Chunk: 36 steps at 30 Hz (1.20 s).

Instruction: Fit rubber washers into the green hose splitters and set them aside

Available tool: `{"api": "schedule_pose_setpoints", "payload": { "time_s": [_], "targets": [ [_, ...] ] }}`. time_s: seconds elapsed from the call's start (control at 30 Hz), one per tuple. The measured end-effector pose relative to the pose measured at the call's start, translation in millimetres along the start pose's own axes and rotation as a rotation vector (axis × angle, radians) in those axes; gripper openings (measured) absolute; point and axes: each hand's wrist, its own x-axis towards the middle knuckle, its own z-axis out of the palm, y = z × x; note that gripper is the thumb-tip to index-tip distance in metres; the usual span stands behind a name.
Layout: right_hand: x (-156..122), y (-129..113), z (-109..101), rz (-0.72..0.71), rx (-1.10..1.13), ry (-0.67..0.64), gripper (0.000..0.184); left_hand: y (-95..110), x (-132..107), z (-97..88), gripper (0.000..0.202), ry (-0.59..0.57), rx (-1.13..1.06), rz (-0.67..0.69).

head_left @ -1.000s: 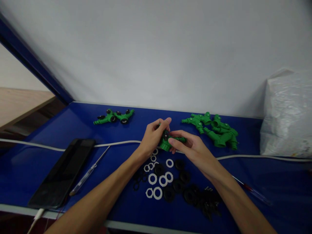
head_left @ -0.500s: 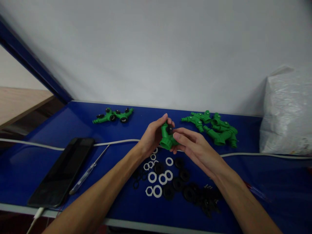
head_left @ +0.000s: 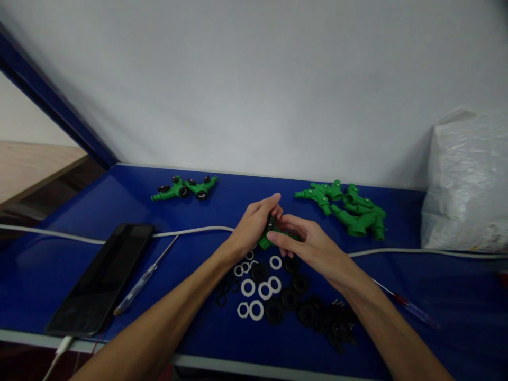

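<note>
Both hands meet over the middle of the blue table (head_left: 99, 206). My left hand (head_left: 252, 227) is closed around a green plastic hose fitting (head_left: 266, 239), most of it hidden by fingers. My right hand (head_left: 307, 244) grips the same fitting from the right, thumb and fingers pinched on it. Just below the hands lie several white washers (head_left: 256, 290) and several black rings (head_left: 291, 301), with small black parts (head_left: 341, 325) at the right.
Two assembled green fittings (head_left: 186, 188) lie at the back left; a pile of green fittings (head_left: 351, 211) at the back right. A black phone (head_left: 101, 278), a screwdriver (head_left: 145, 278), a white cable (head_left: 190, 232) and a plastic bag (head_left: 466, 185) are also on the table.
The hands raised the green fitting and turned it upright half a second ago. Now it is lowered again and more covered by both hands.
</note>
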Motion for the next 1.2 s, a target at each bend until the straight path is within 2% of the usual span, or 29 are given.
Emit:
{"api": "schedule_pose_setpoints", "payload": {
  "time_s": [0.27, 0.43, 0.6, 0.67, 0.8, 0.87, 0.93, 1.03, 1.2],
  "targets": [
    [-0.9, 0.1, 1.8, 0.023, -0.046, 0.013, 0.032, 0.1, -2.5, -2.4, 0.044, -0.008, 0.144, 0.104],
    [-1.2, -1.6, 2.6, 0.004, -0.048, 0.032, 0.031, 2.3, -4.7, -0.7, 0.038, 0.008, 0.122, 0.109],
    [-1.3, -2.7, 3.0, -0.01, -0.04, 0.079, 0.029, 2.4, -4.2, -1.8, 0.043, 0.026, 0.12, 0.118],
    [-2.1, -3.9, 2.6, -0.009, 0.005, 0.099, 0.029, 2.3, -3.9, -3.3, 0.043, 0.012, 0.06, 0.096],
    [-3.7, -5.4, 0.0, 0.01, 0.209, 0.118, 0.029, 1.9, -3.3, -4.8, 0.044, -0.099, -0.206, -0.056],
    [-3.9, -4.8, -1.3, 0.018, 0.266, 0.116, 0.029, 1.8, -2.9, -4.5, 0.044, -0.121, -0.26, -0.091],
    [-3.7, -3.4, -1.9, 0.022, 0.24, 0.102, 0.028, 1.9, -2.5, -4.0, 0.04, -0.1, -0.223, -0.061],
    [-3.4, -1.0, -1.4, 0.013, 0.153, 0.082, 0.028, 2.6, -2.2, -3.4, 0.034, -0.05, -0.078, 0.053],
    [-2.5, 0.1, 0.2, -0.01, 0.045, 0.088, 0.038, 3.1, -2.8, -2.9, 0.024, 0.027, 0.106, 0.133]
  ]
}}
